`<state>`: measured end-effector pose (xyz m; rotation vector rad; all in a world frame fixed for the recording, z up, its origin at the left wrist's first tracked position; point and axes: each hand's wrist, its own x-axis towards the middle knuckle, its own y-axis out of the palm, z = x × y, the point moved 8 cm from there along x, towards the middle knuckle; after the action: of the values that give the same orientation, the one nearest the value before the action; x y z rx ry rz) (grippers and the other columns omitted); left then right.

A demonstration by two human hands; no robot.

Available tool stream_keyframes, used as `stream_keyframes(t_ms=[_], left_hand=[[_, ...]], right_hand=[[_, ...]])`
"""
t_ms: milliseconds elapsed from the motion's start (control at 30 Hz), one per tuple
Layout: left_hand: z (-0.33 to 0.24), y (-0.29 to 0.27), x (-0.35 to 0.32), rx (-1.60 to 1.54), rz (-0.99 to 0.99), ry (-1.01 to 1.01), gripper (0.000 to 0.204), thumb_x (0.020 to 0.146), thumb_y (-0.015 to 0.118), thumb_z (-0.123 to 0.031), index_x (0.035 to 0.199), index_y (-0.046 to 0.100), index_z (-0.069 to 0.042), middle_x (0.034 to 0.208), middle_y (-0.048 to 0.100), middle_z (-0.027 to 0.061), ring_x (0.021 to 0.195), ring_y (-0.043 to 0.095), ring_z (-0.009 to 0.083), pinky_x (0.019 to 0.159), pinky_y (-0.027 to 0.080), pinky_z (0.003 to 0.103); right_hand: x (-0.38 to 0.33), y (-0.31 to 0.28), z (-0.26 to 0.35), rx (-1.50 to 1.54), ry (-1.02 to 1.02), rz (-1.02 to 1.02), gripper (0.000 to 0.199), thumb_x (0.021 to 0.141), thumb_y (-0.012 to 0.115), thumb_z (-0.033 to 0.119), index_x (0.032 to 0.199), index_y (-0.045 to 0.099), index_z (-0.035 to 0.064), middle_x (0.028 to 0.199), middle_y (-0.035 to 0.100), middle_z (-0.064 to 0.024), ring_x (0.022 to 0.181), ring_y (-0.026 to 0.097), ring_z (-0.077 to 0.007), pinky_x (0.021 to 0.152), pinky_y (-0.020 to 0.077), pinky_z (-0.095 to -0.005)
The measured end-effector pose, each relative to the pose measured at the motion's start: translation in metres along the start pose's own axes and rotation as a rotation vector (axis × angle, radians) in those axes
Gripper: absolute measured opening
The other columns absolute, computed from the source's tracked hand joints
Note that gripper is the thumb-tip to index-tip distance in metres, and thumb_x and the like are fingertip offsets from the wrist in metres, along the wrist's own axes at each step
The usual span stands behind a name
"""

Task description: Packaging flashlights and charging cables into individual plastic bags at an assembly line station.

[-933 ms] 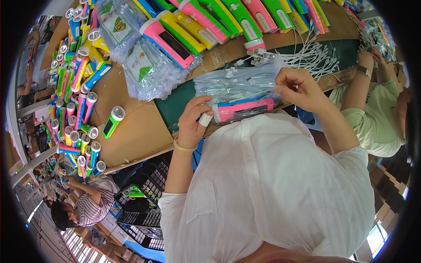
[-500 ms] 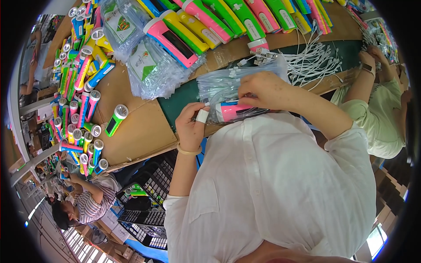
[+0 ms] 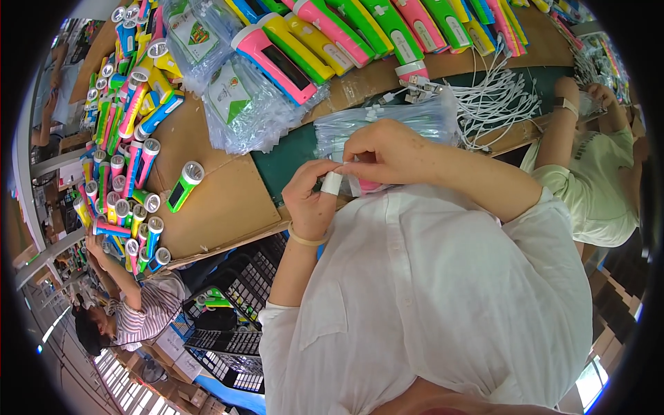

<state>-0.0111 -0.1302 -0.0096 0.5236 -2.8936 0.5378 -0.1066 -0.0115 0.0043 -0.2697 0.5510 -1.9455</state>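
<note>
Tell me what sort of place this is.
Most likely a packing line in a small factory or workshop. Dozens of bright plastic flashlights lie in rows on the cardboard-covered bench, beside stacks of clear plastic bags and bundled white cables, with other workers alongside.

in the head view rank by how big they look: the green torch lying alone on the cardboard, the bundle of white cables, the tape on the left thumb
1. bundle of white cables
2. green torch
3. tape on the left thumb; it sits nearer the camera, yet looks smallest.
</note>
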Motion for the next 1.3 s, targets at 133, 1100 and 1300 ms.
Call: stream_keyframes(t_ms=[133,1100,1300], left_hand=[[0.013,-0.006,-0.009,-0.18,-0.085,-0.108,0.013,0.084,0.071,0.008,0.096,0.07,0.002,0.091,0.069,0.0079,0.082,0.064,0.0148,0.076,0.052,0.025],[0.016,0.08,0.02,0.57,0.299,0.243,0.019,0.074,0.071,-0.002,0.091,0.064,-0.006,0.095,0.064,0.0113,0.096,0.058,0.0337,0.083,0.045,0.043],[0.025,0.083,0.022,0.563,0.346,0.185,0.018,0.076,0.071,-0.002,0.093,0.066,-0.007,0.097,0.065,0.0085,0.1,0.058,0.0307,0.085,0.042,0.042]], right_hand=[[-0.025,-0.013,-0.002,-0.139,0.045,-0.124,0.019,0.085,0.074,0.021,0.082,0.07,0.0026,0.074,0.063,-0.0102,0.065,0.064,-0.0271,0.056,0.0479,-0.0383],[-0.219,-0.391,-0.127,-0.148,0.365,-1.35,0.03,0.105,0.053,0.019,0.131,0.047,0.0053,0.113,0.066,-0.012,0.072,0.073,-0.0203,0.066,0.0584,-0.0277],[-0.272,-0.595,-0.21,0.032,0.318,-1.47,0.075,0.1,0.058,0.017,0.162,0.015,0.0179,0.143,0.053,-0.0223,0.119,0.06,-0.0353,0.092,0.0501,-0.0557]])
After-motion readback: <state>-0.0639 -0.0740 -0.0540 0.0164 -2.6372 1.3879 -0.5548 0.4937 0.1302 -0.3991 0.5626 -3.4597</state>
